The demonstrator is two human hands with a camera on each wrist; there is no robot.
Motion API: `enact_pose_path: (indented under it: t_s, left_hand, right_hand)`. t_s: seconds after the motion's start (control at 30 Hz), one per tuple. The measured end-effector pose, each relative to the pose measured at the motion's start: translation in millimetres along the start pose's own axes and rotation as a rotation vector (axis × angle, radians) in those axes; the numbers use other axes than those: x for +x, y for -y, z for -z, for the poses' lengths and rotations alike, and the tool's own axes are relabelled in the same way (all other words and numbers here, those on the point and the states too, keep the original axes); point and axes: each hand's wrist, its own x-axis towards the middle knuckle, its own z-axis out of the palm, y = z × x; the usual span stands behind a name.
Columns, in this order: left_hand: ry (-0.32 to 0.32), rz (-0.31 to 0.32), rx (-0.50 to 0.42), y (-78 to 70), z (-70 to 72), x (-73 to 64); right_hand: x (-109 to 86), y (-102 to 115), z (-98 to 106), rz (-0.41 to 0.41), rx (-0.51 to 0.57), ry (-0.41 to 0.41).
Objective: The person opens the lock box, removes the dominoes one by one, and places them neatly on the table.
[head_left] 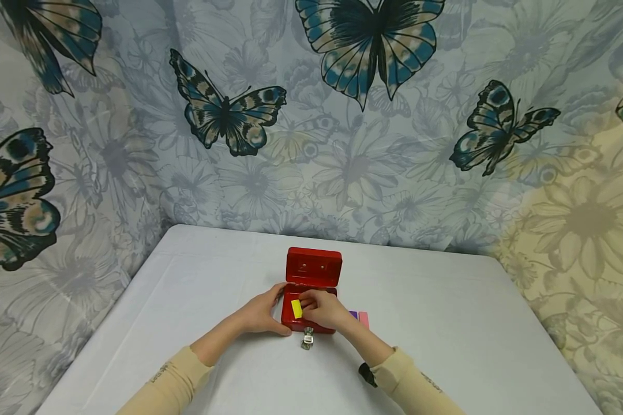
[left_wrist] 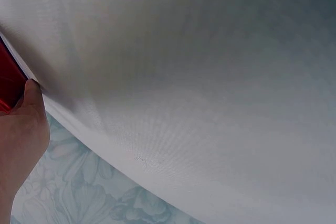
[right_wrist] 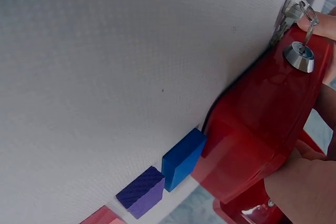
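A red metal cash box [head_left: 311, 328] stands on the table with its lid [head_left: 314, 266] raised at the back. My left hand [head_left: 262, 311] grips the box's left side, thumb at the front corner and fingers toward the back. Over the box's inside, my right hand [head_left: 322, 308] pinches a yellow block [head_left: 296, 309] at its fingertips. Keys on a ring [right_wrist: 310, 17] hang from the front lock [right_wrist: 300, 56]. In the right wrist view, the right hand's fingers go over the box wall and the yellow block is hidden.
Right of the box, a blue block [right_wrist: 184, 158], a purple block [right_wrist: 142, 192] and a pink block [head_left: 363, 320] lie in a row. A small black object [head_left: 367, 374] shows beside the right sleeve. The white-covered table [head_left: 436, 328] meets butterfly-patterned cloth [head_left: 342, 190] behind.
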Motion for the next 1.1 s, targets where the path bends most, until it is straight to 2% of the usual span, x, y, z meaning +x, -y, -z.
enact_pose_path:
  t_s: [0.47,0.77,0.9,1.1]
  left_hand:
    - [-0.003,-0.002,0.006,0.4,-0.5,0.2]
    - [-0.004,-0.008,0.003,1.5,-0.7,0.9]
    - [-0.004,-0.003,0.000,1.9,-0.8,1.4]
    - [-0.001,-0.006,0.002,3.2,-1.3,1.9]
  right_hand:
    - [4.4,3.8,-6.3,0.032,-0.072,-0.015]
    - [7.3,6.9,-7.5,0.089,-0.142,-0.021]
    - [8.2,9.5,-6.6,0.139,-0.177,-0.020]
    - [12.1,7.8,-8.2,0.153,-0.194,-0.022]
